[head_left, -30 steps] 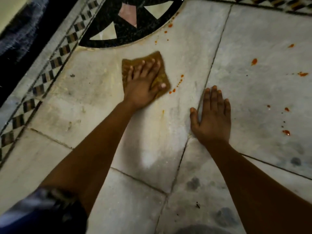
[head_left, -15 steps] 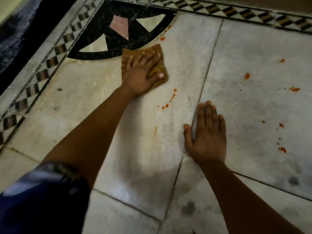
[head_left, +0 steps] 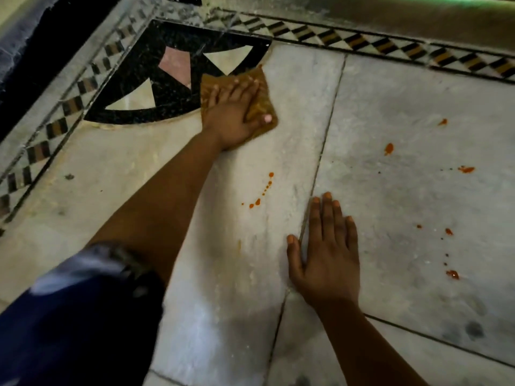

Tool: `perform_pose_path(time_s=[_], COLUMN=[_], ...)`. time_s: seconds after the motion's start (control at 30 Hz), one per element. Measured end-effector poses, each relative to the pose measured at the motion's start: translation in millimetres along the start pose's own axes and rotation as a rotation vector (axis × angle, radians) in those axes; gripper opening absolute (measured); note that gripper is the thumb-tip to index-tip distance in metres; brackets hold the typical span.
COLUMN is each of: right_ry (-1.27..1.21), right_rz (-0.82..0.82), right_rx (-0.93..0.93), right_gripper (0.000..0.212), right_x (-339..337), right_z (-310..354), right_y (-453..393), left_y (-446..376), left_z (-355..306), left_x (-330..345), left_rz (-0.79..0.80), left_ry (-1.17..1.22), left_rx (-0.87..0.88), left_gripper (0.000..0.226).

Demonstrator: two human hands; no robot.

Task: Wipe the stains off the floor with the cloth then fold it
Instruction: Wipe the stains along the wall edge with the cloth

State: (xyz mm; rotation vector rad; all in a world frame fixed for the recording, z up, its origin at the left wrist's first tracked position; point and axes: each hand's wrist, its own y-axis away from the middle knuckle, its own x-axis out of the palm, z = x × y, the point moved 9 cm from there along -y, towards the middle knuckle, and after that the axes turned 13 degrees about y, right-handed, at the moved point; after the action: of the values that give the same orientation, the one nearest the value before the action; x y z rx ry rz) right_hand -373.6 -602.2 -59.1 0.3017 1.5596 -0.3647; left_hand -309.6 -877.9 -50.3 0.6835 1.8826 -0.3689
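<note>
Marble floor (head_left: 390, 112), pale grey slabs with dark joints. Left hand (head_left: 235, 115) lay flat on the folded brown cloth (head_left: 263, 107), fingers straight, pressing it down at the edge of the black inlaid corner motif (head_left: 172, 40). Right hand (head_left: 327, 252) rested open, palm down across a joint. Orange-red stains: a dotted trail (head_left: 263, 190) between the hands, more splatter (head_left: 388, 148) to the right. Checkered border strip (head_left: 390, 47) ran beyond.

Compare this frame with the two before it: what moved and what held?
The left hand pushed the cloth away from the person, up to the black inlay, past the orange drip trail. The right hand stayed flat on the floor; the right-side stains remain unwiped.
</note>
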Motion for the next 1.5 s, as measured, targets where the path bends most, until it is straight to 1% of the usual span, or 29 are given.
perform_pose_path(time_s=[0.07,0.1,0.13,0.2,0.27,0.33,0.4,0.5,0.57,0.63,0.67,0.7,0.73,0.8,0.87,0.9,0.93,1.0,1.07,1.13,1.2,1.27,1.37,1.43,1.5], right_ry=[-0.011,-0.014,-0.017,-0.024,-0.024,-0.023,-0.02,-0.016,-0.029,-0.039,-0.047,-0.052,-0.051,-0.043,-0.042,-0.04,-0.039,-0.049,-0.066,-0.076,-0.082,-0.075,-0.084,-0.081,-0.081], right_rz=[0.004,0.007,0.01,0.013,0.02,0.026,0.034,0.027,0.024,0.024,0.025,0.023,0.025,0.034,0.034,0.035,0.036,0.03,0.034,0.035,0.033,0.039,0.034,0.033,0.038], right_rx=[0.002,0.001,0.001,0.0,-0.001,0.002,-0.002,-0.001,0.005,0.011,0.01,0.01,0.011,0.007,0.001,-0.001,0.0,0.001,0.006,0.01,0.01,0.009,0.008,0.005,-0.003], right_gripper=[0.07,0.07,0.07,0.07,0.07,0.07,0.07,0.07,0.07,0.071,0.071,0.071,0.071,0.071,0.07,0.07,0.07,0.07,0.071,0.071,0.071,0.071,0.071,0.071,0.071], right_x=[0,0,1,0,0,1,2,0,-1,0,0,-1,0,1,2,3,3,1,2,1,0,1,1,0,1], right_z=[0,0,0,0,1,0,1,0,-1,-1,-1,-1,-1,-1,-1,-1,-1,0,-1,-1,-1,-1,-2,-1,-1], right_y=[0,0,0,0,0,-1,-1,0,-1,-1,-1,-1,-1,0,0,0,0,-1,-1,-1,0,0,-1,-1,-2], left_y=[23,29,28,6,-30,-66,-92,-89,-52,-5,12,19,14,-15,-54,-70,-78,-70,-36,4,13,-17,-73,-78,-43], left_z=[-5,-1,7,24,34,27,13,-22,-37,-33,-22,-9,4,20,12,2,-12,-36,-40,-30,-13,-4,-14,-21,-18], left_x=[1,-3,-8,-16,-20,-16,-9,4,8,6,4,0,-6,-13,-11,-7,-4,-1,-1,-5,-9,-11,-4,-5,-8], left_rz=[0.03,0.034,0.022,-0.026,-0.037,0.006,0.05,0.083,0.103,0.114,0.103,0.077,0.046,0.014,0.027,0.054,0.078,0.094,0.081,0.027,-0.021,-0.021,0.042,0.069,0.062], left_ry=[0.019,0.033,0.039,0.033,0.019,0.009,-0.006,-0.028,0.001,0.035,0.035,0.02,0.007,0.01,0.01,0.003,-0.012,-0.031,-0.01,-0.002,-0.019,-0.013,-0.067,-0.082,-0.068], left_rx=[0.147,0.178,0.164,0.034,-0.115,-0.165,-0.167,-0.054,0.086,0.214,0.243,0.227,0.172,-0.006,-0.137,-0.162,-0.159,-0.075,0.01,0.059,0.036,-0.055,-0.137,-0.13,-0.044], left_gripper=[0.093,0.093,0.093,0.092,0.09,0.087,0.083,0.081,0.088,0.098,0.102,0.103,0.104,0.098,0.087,0.084,0.082,0.079,0.081,0.087,0.092,0.092,0.092,0.088,0.094])
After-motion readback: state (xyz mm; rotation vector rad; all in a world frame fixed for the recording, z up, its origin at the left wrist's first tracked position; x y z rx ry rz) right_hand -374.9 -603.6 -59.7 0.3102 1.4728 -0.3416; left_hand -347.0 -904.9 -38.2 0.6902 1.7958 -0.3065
